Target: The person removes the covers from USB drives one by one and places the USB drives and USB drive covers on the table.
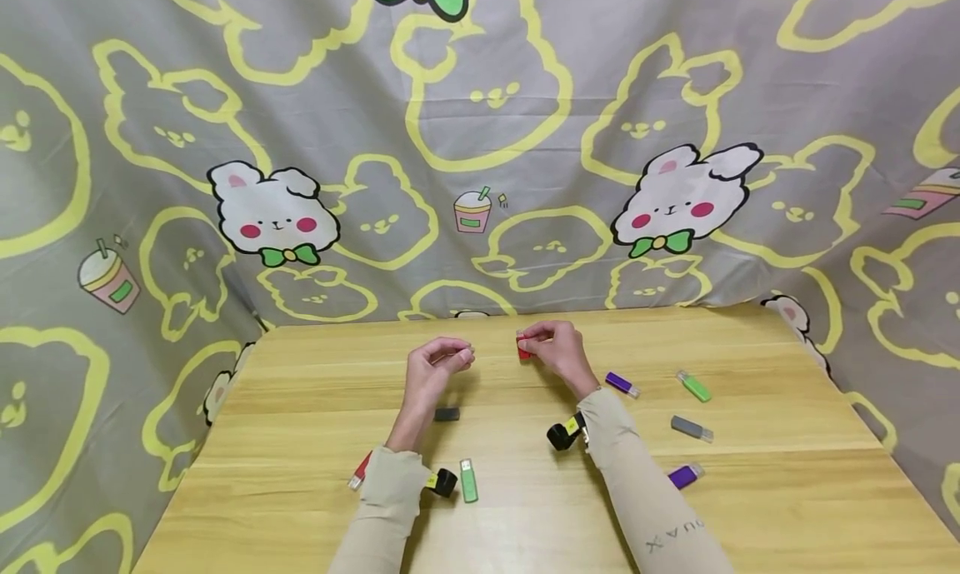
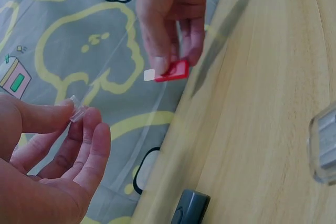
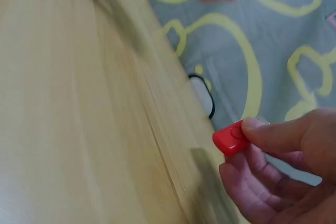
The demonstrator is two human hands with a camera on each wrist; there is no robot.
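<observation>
Between thumb and fingers, my right hand (image 1: pixel 557 351) pinches a red USB stick (image 2: pixel 172 71) above the table's far edge. Its pale plug end shows in the left wrist view, while the rounded red end (image 3: pixel 231 139) faces the right wrist camera. My left hand (image 1: pixel 437 372) pinches a small clear plastic cap (image 2: pixel 78 109) between thumb and forefinger, the other fingers loosely bent. A gap separates the two hands. On the table beside the left wrist lies a dark grey USB stick (image 1: pixel 447 414).
Near the left forearm lie a green USB stick (image 1: pixel 468 481) and a partly hidden red one (image 1: pixel 362 469). To the right are purple (image 1: pixel 619 383), bright green (image 1: pixel 694 386), grey (image 1: pixel 688 427) and another purple stick (image 1: pixel 684 476). A patterned curtain (image 1: pixel 495 249) hangs behind the wooden table (image 1: pixel 300 441).
</observation>
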